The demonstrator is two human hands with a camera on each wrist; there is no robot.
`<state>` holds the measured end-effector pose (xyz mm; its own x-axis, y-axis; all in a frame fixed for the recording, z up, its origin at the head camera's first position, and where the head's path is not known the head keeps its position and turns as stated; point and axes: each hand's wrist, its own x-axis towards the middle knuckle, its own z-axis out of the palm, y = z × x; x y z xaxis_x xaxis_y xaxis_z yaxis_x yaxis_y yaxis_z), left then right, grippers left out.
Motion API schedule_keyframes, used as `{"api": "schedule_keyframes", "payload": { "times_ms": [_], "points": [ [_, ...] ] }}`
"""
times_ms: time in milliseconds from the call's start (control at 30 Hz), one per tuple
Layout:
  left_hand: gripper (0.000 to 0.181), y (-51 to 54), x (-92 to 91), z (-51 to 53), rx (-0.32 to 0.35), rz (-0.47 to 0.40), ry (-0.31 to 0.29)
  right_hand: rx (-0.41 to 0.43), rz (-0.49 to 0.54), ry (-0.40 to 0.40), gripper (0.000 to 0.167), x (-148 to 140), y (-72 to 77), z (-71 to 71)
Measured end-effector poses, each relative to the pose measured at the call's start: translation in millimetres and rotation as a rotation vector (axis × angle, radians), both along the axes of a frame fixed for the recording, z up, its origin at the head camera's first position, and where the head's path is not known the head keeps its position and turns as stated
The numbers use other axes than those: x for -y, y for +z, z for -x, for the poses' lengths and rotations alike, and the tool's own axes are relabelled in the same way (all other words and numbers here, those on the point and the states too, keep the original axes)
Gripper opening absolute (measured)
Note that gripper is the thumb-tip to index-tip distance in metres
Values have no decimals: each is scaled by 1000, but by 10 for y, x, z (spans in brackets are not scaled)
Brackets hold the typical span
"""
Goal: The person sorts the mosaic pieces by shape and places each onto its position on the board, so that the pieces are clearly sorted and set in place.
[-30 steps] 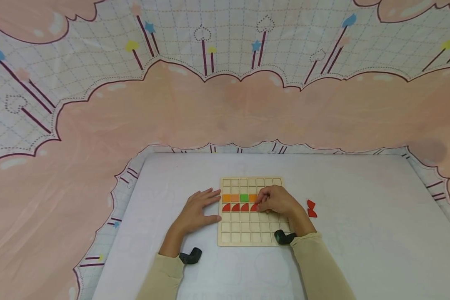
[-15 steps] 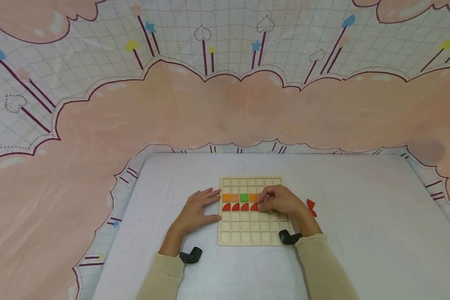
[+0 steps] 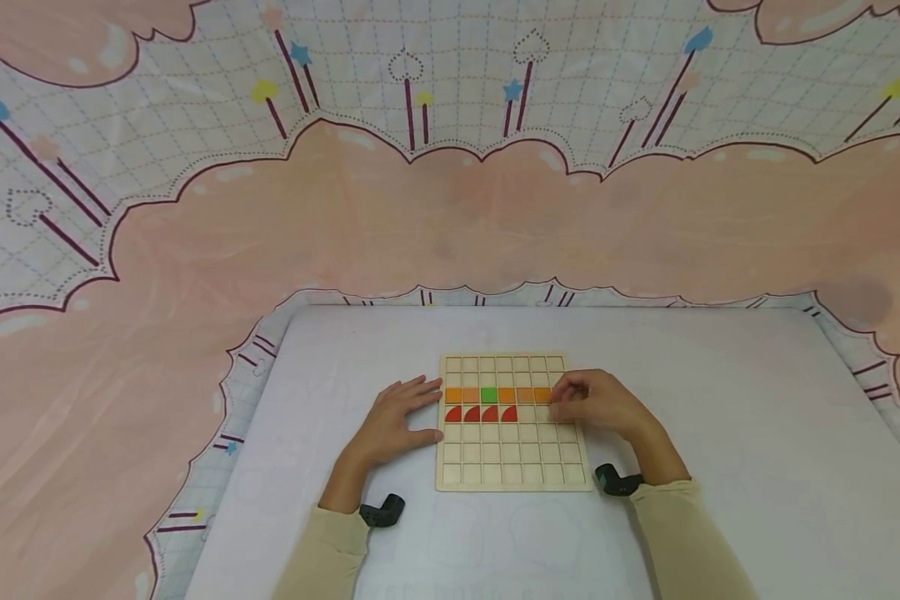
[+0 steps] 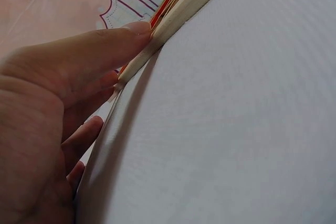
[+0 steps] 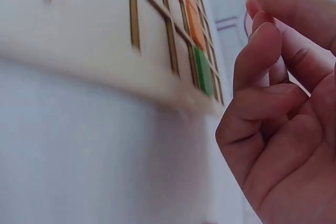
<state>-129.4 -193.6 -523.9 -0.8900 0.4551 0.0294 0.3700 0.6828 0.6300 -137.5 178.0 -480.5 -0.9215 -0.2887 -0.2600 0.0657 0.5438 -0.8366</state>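
A wooden grid board (image 3: 511, 476) lies on the white table. In one row are orange squares (image 3: 506, 396) and a green square (image 3: 489, 396); the row below has several red quarter-circle pieces (image 3: 490, 414) at its left. My left hand (image 3: 393, 423) rests at the board's left edge, fingers extended; the left wrist view shows its thumb (image 4: 137, 28) touching the wooden rim. My right hand (image 3: 600, 403) hovers over the board's right edge, fingers bent and nothing visible between them. Another green piece (image 5: 203, 72) shows at the near row end in the right wrist view.
The white tabletop (image 3: 765, 417) extends around the board. A cloth with printed clouds and candles (image 3: 450, 225) hangs behind it. Black wrist devices (image 3: 618, 481) sit at both sleeves.
My right hand has moved right, away from the fourth red piece, uncovering more orange squares and bare cells. It now covers the spot where loose red pieces lay. My left hand has stayed still.
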Motion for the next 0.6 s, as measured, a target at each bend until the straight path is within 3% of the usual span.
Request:
{"api": "schedule_keyframes", "payload": {
  "times_ms": [300, 600],
  "points": [
    [70, -5, 3, -7, 4, 0, -4, -19, -105, -37, 17, -429, 89, -65],
    [69, 8, 10, -10, 2, -7, -4, -12, -282, -105, 21, -723, 59, -126]
  ]
}}
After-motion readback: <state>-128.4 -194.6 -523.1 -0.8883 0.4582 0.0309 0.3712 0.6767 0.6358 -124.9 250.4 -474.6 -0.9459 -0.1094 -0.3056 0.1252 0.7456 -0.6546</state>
